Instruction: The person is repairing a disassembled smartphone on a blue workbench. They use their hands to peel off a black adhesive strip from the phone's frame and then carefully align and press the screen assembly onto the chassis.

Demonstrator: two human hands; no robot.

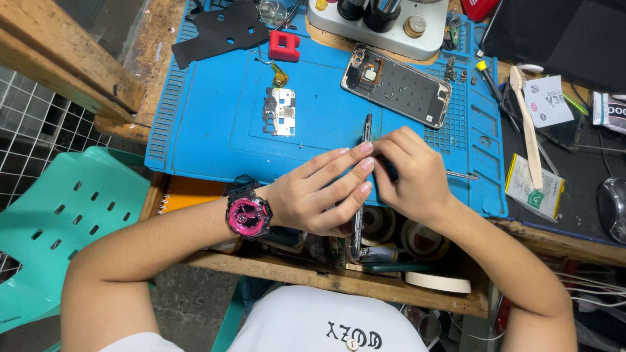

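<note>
Both hands hold a thin phone part point(362, 189) edge-on over the front edge of a blue work mat point(208, 124). My left hand point(319, 192), with a pink and black watch point(248, 215) on the wrist, grips its left side with fingers laid flat. My right hand point(411, 176) is closed against its right side and seems to hold a small dark tool; the tool is mostly hidden. An opened phone back frame point(398, 85) lies on the mat beyond my hands. A small silver circuit board point(280, 111) lies to the left of it.
A red block point(285, 45), a black sheet point(222, 29) and a white microscope base point(391, 32) sit at the mat's far edge. A wooden stick point(528, 124), a flat battery point(535, 186) and a screwdriver point(486, 75) lie to the right. Tape rolls point(417, 238) fill the tray below. A teal chair point(65, 215) stands left.
</note>
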